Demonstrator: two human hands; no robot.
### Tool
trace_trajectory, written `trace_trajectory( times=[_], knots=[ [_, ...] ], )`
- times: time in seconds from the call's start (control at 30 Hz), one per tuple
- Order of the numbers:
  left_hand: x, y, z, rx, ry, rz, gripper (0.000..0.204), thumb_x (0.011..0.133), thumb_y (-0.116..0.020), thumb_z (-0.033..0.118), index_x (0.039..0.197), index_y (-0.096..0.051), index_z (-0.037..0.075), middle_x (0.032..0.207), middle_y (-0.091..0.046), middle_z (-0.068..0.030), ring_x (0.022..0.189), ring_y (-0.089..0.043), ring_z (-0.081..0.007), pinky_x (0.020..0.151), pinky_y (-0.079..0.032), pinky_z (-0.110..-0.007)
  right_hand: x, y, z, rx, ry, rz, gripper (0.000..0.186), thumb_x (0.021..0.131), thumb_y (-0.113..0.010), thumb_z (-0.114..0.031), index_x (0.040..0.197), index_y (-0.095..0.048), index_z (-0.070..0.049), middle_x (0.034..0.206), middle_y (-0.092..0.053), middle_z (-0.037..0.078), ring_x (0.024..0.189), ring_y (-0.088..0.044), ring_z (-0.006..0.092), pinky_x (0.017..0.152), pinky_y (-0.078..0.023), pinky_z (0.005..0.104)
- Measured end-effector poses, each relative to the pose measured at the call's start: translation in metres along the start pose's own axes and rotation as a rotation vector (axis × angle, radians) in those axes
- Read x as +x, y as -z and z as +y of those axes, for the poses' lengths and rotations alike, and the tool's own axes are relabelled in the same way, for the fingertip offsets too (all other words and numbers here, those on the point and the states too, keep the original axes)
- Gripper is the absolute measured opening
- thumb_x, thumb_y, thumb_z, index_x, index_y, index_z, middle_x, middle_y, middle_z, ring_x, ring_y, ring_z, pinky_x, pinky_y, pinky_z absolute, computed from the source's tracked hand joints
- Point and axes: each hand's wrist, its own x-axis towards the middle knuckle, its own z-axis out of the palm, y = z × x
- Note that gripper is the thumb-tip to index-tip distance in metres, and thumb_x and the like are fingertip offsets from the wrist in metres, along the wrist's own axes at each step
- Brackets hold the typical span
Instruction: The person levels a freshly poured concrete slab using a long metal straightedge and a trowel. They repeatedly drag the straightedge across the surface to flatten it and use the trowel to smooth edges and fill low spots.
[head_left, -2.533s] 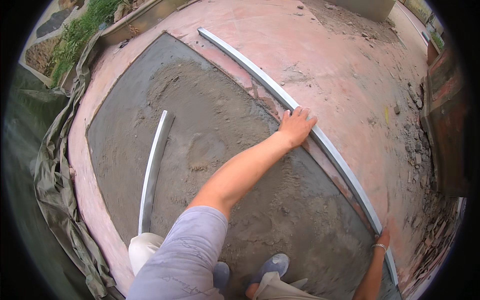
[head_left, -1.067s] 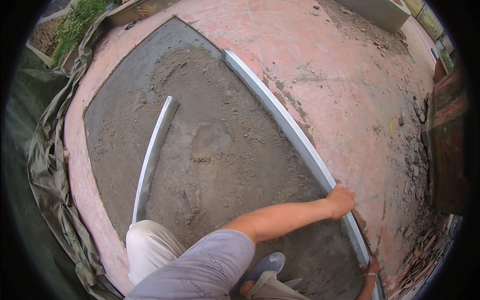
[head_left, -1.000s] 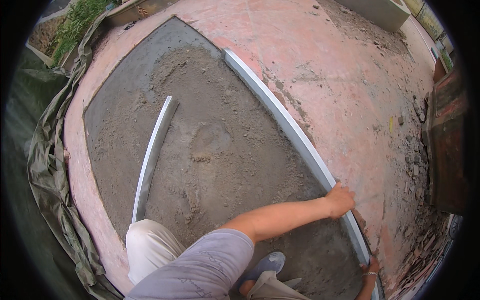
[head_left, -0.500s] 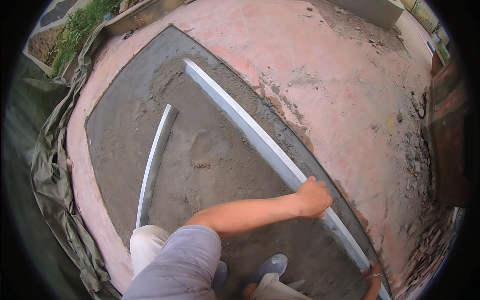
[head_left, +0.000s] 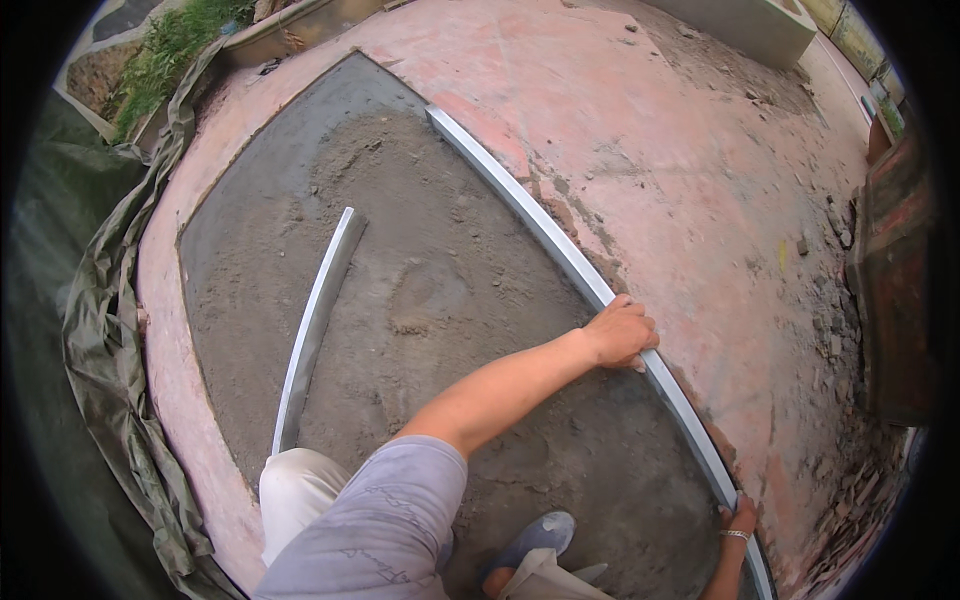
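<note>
A long silvery metal straightedge lies along the right edge of a patch of wet grey mortar, against the border with the pink floor. My left hand grips it from above near its middle, fingers wrapped over the bar. Lower down, close to the near end, my right hand with a chain bracelet at the wrist holds the same bar; part of its fingers is hidden behind the metal. A shorter metal bar rests on the mortar to the left, touched by neither hand.
Pink floor surrounds the mortar. A crumpled dark green tarp runs down the left side. Rubble and a rusty metal panel stand at the right. My shoe is on the mortar. A concrete block sits at the back right.
Both hands have shifted the straightedge to the right and away from me, from over the mortar to its right edge. The shorter bar still lies on the mortar.
</note>
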Motion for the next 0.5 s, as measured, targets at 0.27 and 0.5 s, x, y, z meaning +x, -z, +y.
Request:
trace_trajectory(
  times=[0.27, 0.5],
  knots=[
    [-0.005, -0.014, -0.035, 0.074, -0.005, 0.077, 0.035, 0.077, -0.077, 0.032, 0.109, -0.069, 0.019, 0.105, -0.063, -0.0022, 0.114, -0.054, -0.0257, 0.113, -0.029, -0.050, 0.026, -0.026, -0.028, 0.002, 0.007, 0.039, 0.058, 0.067, -0.082, -0.004, 0.121, -0.062, 0.000, 0.118, -0.063, 0.021, 0.112, -0.059, 0.0392, 0.098, -0.047, 0.0437],
    [-0.018, 0.018, -0.082, 0.215, 0.101, 0.011, 0.037, 0.080, -0.074, 0.035, 0.115, -0.067, 0.022, 0.111, -0.065, -0.0001, 0.119, -0.053, -0.0245, 0.115, -0.028, -0.053, 0.027, -0.030, -0.014, -0.060, 0.011, 0.060, 0.052, 0.063, -0.084, -0.004, 0.111, -0.064, -0.001, 0.113, -0.063, 0.020, 0.106, -0.061, 0.0389, 0.094, -0.049, 0.0441]
  ],
)
